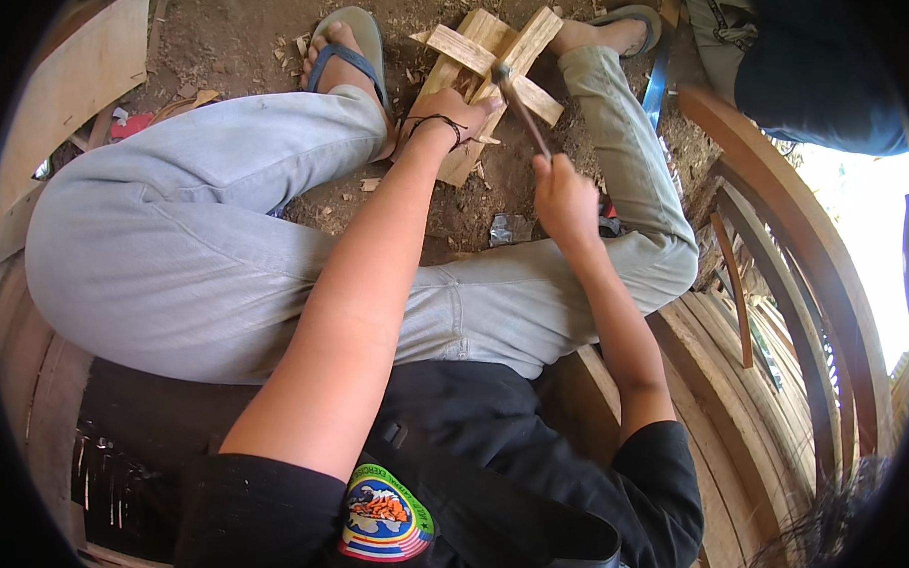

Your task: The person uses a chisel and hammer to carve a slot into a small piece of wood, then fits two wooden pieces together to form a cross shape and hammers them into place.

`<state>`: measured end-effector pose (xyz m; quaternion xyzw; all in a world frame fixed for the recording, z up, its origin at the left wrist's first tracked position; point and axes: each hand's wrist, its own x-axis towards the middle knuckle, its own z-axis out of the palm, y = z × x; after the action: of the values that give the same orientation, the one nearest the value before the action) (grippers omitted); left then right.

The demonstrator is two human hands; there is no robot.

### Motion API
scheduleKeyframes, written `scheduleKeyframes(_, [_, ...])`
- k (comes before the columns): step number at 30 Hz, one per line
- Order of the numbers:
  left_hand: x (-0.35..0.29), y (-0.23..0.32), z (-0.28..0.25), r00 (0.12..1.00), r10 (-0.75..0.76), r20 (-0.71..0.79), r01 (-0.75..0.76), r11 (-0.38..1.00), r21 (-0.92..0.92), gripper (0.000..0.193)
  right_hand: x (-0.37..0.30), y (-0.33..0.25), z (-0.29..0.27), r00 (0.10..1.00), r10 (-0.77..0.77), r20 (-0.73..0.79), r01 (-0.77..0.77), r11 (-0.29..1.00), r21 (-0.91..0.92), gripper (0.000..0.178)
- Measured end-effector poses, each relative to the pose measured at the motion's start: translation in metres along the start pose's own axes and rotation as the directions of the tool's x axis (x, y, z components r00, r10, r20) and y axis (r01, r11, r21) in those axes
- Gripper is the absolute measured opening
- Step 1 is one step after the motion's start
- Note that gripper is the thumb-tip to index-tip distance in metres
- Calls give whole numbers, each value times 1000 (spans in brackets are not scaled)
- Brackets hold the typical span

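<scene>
My right hand (pixel 569 202) is closed round the handle of a hammer (pixel 529 118). The hammer's rounded head overlaps crossed pieces of pale wood in the view; whether it touches them I cannot tell. My left hand (pixel 447 116), with a dark cord bracelet at the wrist, grips the near left part of this wood, its fingers partly hidden. One short wooden piece (pixel 460 47) slants across the top, and a thicker wooden bar (pixel 532 41) runs up to the right. Another wooden end (pixel 540 101) juts out at the lower right. Under them lies a wider board (pixel 459 168).
My sandalled feet rest on dirt ground strewn with wood shavings (pixel 371 184), either side of the work. Long curved timbers (pixel 773 223) stand at right, and planks (pixel 68 107) at left. Another person's dark-clothed leg (pixel 818 71) is at upper right. A blue strip (pixel 656 89) lies nearby.
</scene>
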<state>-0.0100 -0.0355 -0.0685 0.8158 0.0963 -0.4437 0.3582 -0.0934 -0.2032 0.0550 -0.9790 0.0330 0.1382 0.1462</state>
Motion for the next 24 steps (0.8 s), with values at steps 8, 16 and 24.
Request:
scheduleKeyframes(8, [-1,0,-4,996,-27,81,30,999,-40,71,7,-2,-28,957,-89,-277,169,946,277,39])
scheduleKeyframes(16, [-6,1,-5,994,-59,95,62,998,-31,68,18,-43,-67,940,-28,-339,168,905,392,48])
scheduleKeyframes(24, [4,-1,5,996,36,-78,-29,996,89,69,11,-16,-27,999,17,-29,-15,997,72,37])
